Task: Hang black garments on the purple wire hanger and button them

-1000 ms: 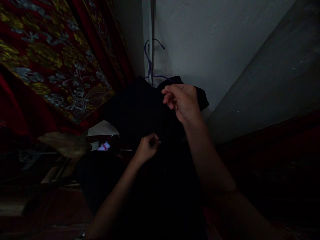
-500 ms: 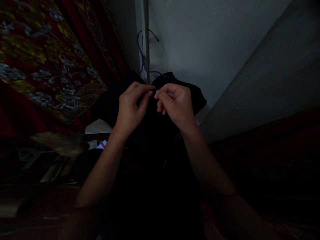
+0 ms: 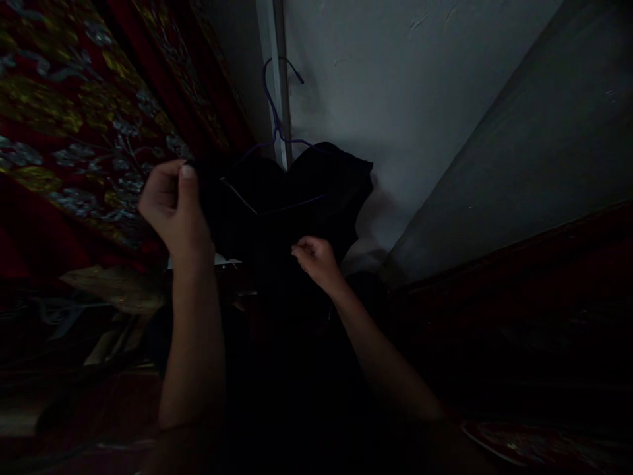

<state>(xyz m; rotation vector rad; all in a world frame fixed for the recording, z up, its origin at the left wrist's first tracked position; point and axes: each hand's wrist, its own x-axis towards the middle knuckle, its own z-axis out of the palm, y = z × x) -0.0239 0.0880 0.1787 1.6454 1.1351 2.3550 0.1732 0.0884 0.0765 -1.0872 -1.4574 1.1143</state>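
Note:
A black garment hangs on a thin purple hanger. The hanger's bar shows inside the neck opening, and its hook is at an upright metal strip. My left hand is closed in a pinch on the garment's left shoulder edge and holds that side out. Lower down, in front of the garment's body, my right hand is closed with thumb and forefinger pressed together on the dark cloth. The gloom hides the garment's folds and lower part.
Red cloth with gold and silver flower embroidery hangs at the left. A pale wall stands behind and to the right. The upright metal strip runs up behind the hanger. Cluttered items lie at the lower left.
My hands have parted from the middle of the neckline. The left moved out to the left shoulder edge, the right went down. The neck opening is now spread wider.

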